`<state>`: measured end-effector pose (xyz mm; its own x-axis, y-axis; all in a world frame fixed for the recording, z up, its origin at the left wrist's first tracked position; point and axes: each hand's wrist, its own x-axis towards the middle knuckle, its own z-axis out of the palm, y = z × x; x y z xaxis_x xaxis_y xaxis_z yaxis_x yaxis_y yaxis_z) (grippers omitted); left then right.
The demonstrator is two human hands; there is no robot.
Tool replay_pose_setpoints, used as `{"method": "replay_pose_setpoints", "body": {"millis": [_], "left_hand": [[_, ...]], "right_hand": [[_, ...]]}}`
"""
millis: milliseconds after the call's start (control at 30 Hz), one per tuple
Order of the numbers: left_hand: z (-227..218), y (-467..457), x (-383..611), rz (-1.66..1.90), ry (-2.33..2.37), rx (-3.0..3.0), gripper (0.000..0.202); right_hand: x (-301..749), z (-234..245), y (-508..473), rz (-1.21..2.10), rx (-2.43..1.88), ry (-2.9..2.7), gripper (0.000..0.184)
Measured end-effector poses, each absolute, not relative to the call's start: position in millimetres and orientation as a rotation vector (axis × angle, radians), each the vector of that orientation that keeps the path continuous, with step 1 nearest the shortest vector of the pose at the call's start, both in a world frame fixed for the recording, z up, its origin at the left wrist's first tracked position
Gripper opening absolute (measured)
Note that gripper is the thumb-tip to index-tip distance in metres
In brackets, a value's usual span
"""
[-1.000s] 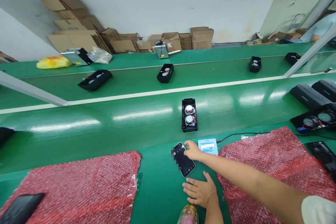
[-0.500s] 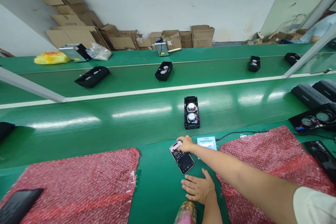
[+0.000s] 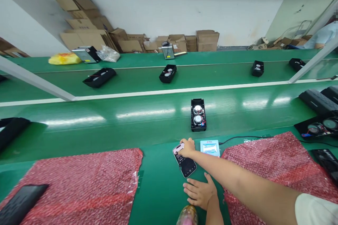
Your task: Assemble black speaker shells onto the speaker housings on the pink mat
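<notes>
My right hand (image 3: 188,147) reaches in from the right, its fingers curled at the upper right edge of a smartphone (image 3: 188,167) with the thumb on the lit screen. The phone lies slanted on the green bench top. Nearer to me, my left hand (image 3: 200,192) rests palm down, fingers spread and holding nothing. A rounded, see-through, gold-patterned object with pink in it (image 3: 188,215) is just below that hand, cut off by the frame. To the right of the phone sits a small light-blue device (image 3: 210,147) with a screen and a black cable, partly behind my right forearm.
A black speaker housing (image 3: 198,128) with two round drivers stands on the green conveyor (image 3: 148,123) ahead. Red bubble wrap (image 3: 87,182) lies left, more bubble wrap (image 3: 266,168) right. Dark speaker parts (image 3: 314,126) lie far right. Cardboard boxes (image 3: 207,41) line the wall.
The view has shifted slightly, so most things appear a little to the right. My right hand stays at the phone, and my left hand has hardly moved.
</notes>
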<state>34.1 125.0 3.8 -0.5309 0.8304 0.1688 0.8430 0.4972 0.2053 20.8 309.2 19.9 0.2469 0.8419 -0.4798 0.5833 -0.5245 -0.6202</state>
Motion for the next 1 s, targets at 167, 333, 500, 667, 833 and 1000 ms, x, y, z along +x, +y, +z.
{"method": "replay_pose_setpoints", "body": {"millis": [167,333,500,667,833,1000], "left_hand": [[2.5,125.3,34.0,-0.382,-2.702,-1.495,0.072],[6.7,125.7,33.9,-0.371,-2.715,-1.509,0.072],[10.1,126.6,33.9,-0.394,-2.73,-1.514,0.072],[10.2,126.7,34.0,-0.391,-2.737,-1.507,0.071],[6.8,125.8,33.4,-0.384,-2.714,-1.513,0.071],[6.0,126.2,33.6,-0.421,-2.726,-1.511,0.071]], "right_hand": [[23.0,17.2,312.4,1.197,-2.208,-1.303,0.049],[33.6,16.7,310.5,1.266,-2.114,-1.373,0.053],[43.1,15.8,308.8,1.311,-2.041,-1.433,0.056],[41.6,18.9,307.9,1.289,-2.04,-1.46,0.057],[27.2,24.0,300.5,1.191,-2.086,-1.575,0.085],[24.5,24.7,304.5,1.144,-2.199,-1.562,0.079]]}}
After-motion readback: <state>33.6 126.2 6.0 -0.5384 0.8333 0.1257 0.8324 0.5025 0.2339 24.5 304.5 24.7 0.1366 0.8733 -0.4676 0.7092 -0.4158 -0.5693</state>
